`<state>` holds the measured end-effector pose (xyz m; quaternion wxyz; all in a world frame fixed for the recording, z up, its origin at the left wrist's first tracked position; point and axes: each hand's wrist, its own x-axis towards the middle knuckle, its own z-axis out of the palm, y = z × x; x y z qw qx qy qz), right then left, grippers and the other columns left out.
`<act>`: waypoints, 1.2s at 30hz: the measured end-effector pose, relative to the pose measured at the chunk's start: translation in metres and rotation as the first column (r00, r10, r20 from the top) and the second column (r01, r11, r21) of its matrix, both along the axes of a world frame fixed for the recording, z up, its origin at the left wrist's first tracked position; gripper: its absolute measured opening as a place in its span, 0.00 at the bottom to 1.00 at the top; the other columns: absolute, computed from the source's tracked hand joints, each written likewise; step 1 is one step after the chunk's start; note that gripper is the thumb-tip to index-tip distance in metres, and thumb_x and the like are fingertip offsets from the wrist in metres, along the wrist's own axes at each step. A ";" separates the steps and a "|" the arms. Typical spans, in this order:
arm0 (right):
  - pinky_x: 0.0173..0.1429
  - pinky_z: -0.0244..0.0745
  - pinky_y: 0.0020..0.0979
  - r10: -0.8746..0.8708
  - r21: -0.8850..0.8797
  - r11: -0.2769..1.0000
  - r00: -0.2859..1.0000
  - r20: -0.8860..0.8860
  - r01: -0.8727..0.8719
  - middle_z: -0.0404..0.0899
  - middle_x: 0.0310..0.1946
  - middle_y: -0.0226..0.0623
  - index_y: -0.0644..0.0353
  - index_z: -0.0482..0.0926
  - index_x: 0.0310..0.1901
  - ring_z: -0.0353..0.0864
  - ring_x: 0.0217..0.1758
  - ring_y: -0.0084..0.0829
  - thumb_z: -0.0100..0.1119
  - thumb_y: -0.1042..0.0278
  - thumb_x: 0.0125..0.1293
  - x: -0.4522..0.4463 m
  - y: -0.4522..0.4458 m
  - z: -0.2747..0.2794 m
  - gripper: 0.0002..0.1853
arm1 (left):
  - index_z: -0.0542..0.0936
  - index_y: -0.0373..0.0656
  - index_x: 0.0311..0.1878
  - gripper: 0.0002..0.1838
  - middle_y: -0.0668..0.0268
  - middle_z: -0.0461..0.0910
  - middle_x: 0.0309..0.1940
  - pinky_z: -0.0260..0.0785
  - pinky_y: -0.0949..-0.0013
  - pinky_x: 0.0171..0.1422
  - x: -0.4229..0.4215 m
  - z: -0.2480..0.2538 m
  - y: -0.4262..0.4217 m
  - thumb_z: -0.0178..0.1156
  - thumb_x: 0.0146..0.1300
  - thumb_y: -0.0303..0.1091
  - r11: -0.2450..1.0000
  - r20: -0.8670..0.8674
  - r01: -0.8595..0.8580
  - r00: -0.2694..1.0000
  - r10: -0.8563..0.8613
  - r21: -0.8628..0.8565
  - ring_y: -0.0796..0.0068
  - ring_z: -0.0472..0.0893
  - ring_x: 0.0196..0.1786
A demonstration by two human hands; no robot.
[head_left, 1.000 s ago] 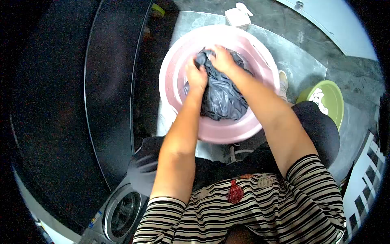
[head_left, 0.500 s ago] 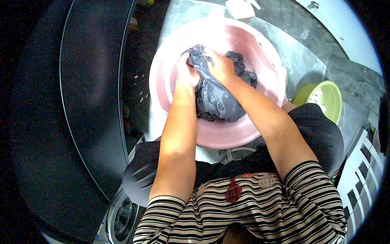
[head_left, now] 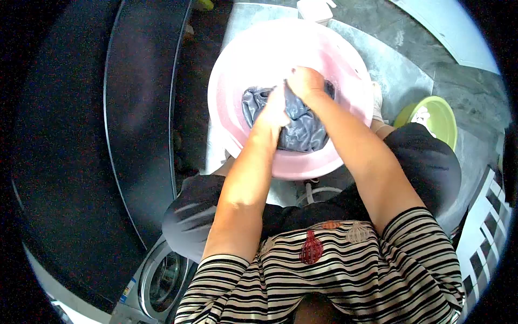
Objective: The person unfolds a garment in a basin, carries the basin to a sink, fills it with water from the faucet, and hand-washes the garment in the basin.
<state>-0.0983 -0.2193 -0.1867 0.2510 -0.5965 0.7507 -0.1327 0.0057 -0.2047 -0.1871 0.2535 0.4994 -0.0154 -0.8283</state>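
A large round pink basin [head_left: 305, 166] stands on the floor in front of my knees. Dark grey wet-looking cloth [head_left: 306, 132] lies bunched inside it. My left hand [head_left: 276, 108] is over the middle of the basin, closed on a part of the cloth. Close beside it on the right, my right hand [head_left: 305, 82] is closed in a fist round cloth that rises between the two hands. Bright glare washes out the far inside of the basin and part of my left fingers.
A green basin [head_left: 445, 123] with something white inside stands at the right. Beyond the pink basin is a white container [head_left: 314, 11]. A tall black panel [head_left: 143, 108] runs along the left, with a round-doored machine [head_left: 163, 278] below. A white slatted object [head_left: 482, 237] is at the lower right.
Both hands have come closer together over the basin. The cloth on the left has dropped from the raised bundle and now lies lower. The camera view has shifted slightly.
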 end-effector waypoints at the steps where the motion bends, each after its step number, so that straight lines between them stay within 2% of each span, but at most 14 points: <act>1: 0.41 0.75 0.47 0.009 0.026 1.000 1.000 -0.025 -0.009 0.81 0.30 0.49 0.57 0.83 0.30 0.82 0.34 0.48 0.47 0.49 0.60 -0.012 0.005 0.002 0.20 | 0.76 0.45 0.51 0.22 0.62 0.80 0.46 0.69 0.58 0.58 -0.006 -0.001 0.009 0.42 0.68 0.50 0.999 0.030 0.035 0.999 -0.035 -0.002 0.65 0.78 0.50; 5: 0.55 0.71 0.42 -0.085 0.267 0.960 0.996 -0.015 0.086 0.79 0.44 0.51 0.57 0.80 0.45 0.78 0.50 0.46 0.46 0.44 0.63 -0.024 0.050 -0.001 0.25 | 0.76 0.43 0.53 0.26 0.64 0.80 0.49 0.69 0.57 0.59 -0.004 0.010 0.035 0.43 0.67 0.54 0.998 0.097 -0.036 0.995 0.032 0.042 0.64 0.80 0.49; 8: 0.58 0.68 0.42 -0.015 0.471 0.882 1.000 -0.026 0.025 0.77 0.48 0.52 0.60 0.78 0.48 0.76 0.54 0.45 0.42 0.45 0.65 -0.035 0.075 0.024 0.27 | 0.76 0.39 0.50 0.19 0.59 0.79 0.47 0.71 0.56 0.56 -0.001 0.004 0.059 0.55 0.64 0.43 0.992 0.165 -0.058 0.983 0.076 -0.113 0.63 0.80 0.48; 15: 0.58 0.68 0.43 -0.262 0.263 0.938 0.958 0.115 0.225 0.77 0.47 0.52 0.59 0.79 0.48 0.75 0.54 0.49 0.45 0.46 0.64 -0.045 0.093 0.081 0.25 | 0.72 0.36 0.50 0.20 0.54 0.78 0.39 0.72 0.59 0.35 -0.004 0.061 0.103 0.57 0.62 0.43 0.938 0.607 0.056 0.775 0.175 -0.343 0.62 0.77 0.31; 19: 0.57 0.67 0.43 -0.161 0.076 0.987 0.921 0.354 0.144 0.76 0.47 0.57 0.64 0.78 0.46 0.74 0.54 0.52 0.46 0.46 0.63 -0.053 0.099 0.078 0.26 | 0.68 0.30 0.56 0.26 0.46 0.73 0.50 0.67 0.62 0.51 -0.006 0.064 0.121 0.56 0.62 0.42 0.910 0.721 0.305 0.693 -0.010 -0.281 0.58 0.74 0.50; 22: 0.56 0.69 0.40 -0.068 0.040 0.998 0.842 0.535 0.056 0.76 0.49 0.56 0.66 0.76 0.50 0.75 0.54 0.49 0.49 0.43 0.61 -0.050 0.101 0.078 0.30 | 0.64 0.26 0.60 0.31 0.41 0.71 0.56 0.64 0.67 0.61 -0.016 0.073 0.117 0.56 0.60 0.40 0.774 0.907 0.601 0.412 -0.083 -0.202 0.56 0.73 0.60; 23: 0.56 0.69 0.38 -0.023 0.046 0.999 0.812 0.583 -0.004 0.77 0.49 0.53 0.66 0.75 0.51 0.77 0.53 0.46 0.51 0.42 0.60 -0.048 0.105 0.078 0.31 | 0.64 0.26 0.60 0.31 0.41 0.71 0.56 0.64 0.67 0.61 -0.018 0.082 0.114 0.56 0.60 0.40 0.779 0.902 0.591 0.423 -0.081 -0.207 0.56 0.73 0.60; 25: 0.52 0.72 0.30 -0.144 0.379 0.881 0.604 0.784 -0.282 0.78 0.47 0.41 0.65 0.72 0.56 0.78 0.47 0.31 0.63 0.49 0.56 -0.051 0.122 0.141 0.32 | 0.56 0.26 0.65 0.38 0.39 0.68 0.57 0.64 0.64 0.61 -0.023 0.112 0.100 0.56 0.54 0.35 0.875 0.711 0.136 0.647 0.277 -0.464 0.51 0.73 0.57; 27: 0.50 0.73 0.31 -0.109 0.370 0.876 0.621 0.776 -0.308 0.79 0.44 0.43 0.67 0.74 0.53 0.79 0.44 0.31 0.67 0.54 0.54 -0.065 0.117 0.124 0.30 | 0.62 0.28 0.60 0.30 0.47 0.72 0.51 0.73 0.60 0.47 -0.024 0.075 0.063 0.53 0.51 0.25 0.857 0.545 -0.274 0.678 0.494 -0.436 0.56 0.79 0.44; 29: 0.48 0.74 0.31 -0.142 0.409 0.879 0.685 0.715 -0.245 0.80 0.41 0.42 0.69 0.75 0.50 0.80 0.41 0.32 0.67 0.58 0.54 -0.072 0.099 0.095 0.27 | 0.69 0.31 0.51 0.21 0.53 0.75 0.41 0.74 0.61 0.39 -0.018 0.048 0.037 0.51 0.51 0.22 0.828 0.362 -0.275 0.800 0.479 -0.489 0.63 0.78 0.38; 31: 0.46 0.75 0.30 -0.444 0.547 0.830 0.719 0.534 0.107 0.80 0.40 0.43 0.70 0.76 0.49 0.80 0.40 0.31 0.65 0.59 0.56 -0.076 0.079 0.080 0.25 | 0.71 0.35 0.45 0.15 0.57 0.75 0.34 0.74 0.62 0.38 -0.016 0.073 0.026 0.51 0.51 0.21 0.808 0.398 -0.226 0.778 0.486 -0.544 0.65 0.78 0.35; 32: 0.44 0.75 0.29 -0.366 0.412 0.910 0.546 0.753 0.042 0.81 0.39 0.43 0.71 0.76 0.47 0.80 0.39 0.31 0.63 0.60 0.57 -0.067 0.078 0.110 0.22 | 0.71 0.35 0.53 0.22 0.57 0.76 0.43 0.71 0.64 0.48 -0.013 0.101 0.025 0.52 0.51 0.19 0.812 0.225 -0.325 0.851 0.475 -0.485 0.63 0.77 0.41; 35: 0.47 0.75 0.33 -0.364 0.359 0.916 0.753 0.549 0.181 0.80 0.41 0.47 0.63 0.75 0.50 0.81 0.39 0.36 0.60 0.62 0.58 -0.063 0.034 0.088 0.20 | 0.66 0.38 0.61 0.29 0.54 0.73 0.50 0.66 0.66 0.57 -0.004 0.048 -0.002 0.56 0.52 0.24 0.712 0.537 0.015 0.668 0.516 -0.702 0.65 0.73 0.53; 36: 0.47 0.75 0.33 -0.374 0.368 0.911 0.755 0.539 0.188 0.80 0.41 0.47 0.63 0.75 0.50 0.81 0.39 0.36 0.60 0.62 0.58 -0.060 0.023 0.071 0.20 | 0.61 0.41 0.66 0.35 0.50 0.70 0.56 0.62 0.67 0.62 0.000 0.059 -0.003 0.57 0.52 0.24 0.797 0.549 -0.042 0.703 0.452 -0.602 0.63 0.72 0.58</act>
